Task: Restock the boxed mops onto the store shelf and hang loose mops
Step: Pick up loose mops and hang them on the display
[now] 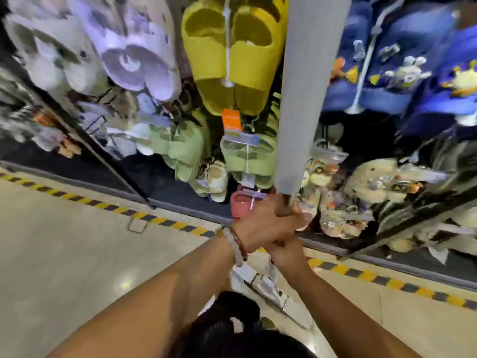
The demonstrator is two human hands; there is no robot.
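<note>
A long pale grey mop (307, 86) stands upright in front of me, running from the top edge of the head view down to my hands. My left hand (268, 223), with bead bracelets on its wrist, grips the lower end of the mop. Just below it, my right hand (286, 250) wraps the same handle, partly hidden under the left hand. White packaged parts (260, 282) lie on the floor below my arms. The frame is blurred.
A display wall of hanging slippers is straight ahead: yellow slippers (227, 55), lilac plush slippers (134, 47), green slippers (247, 161) and blue slippers (402, 60). A yellow-and-black floor stripe (361, 273) runs along the shelf base. Pale floor (64, 241) spreads on the left.
</note>
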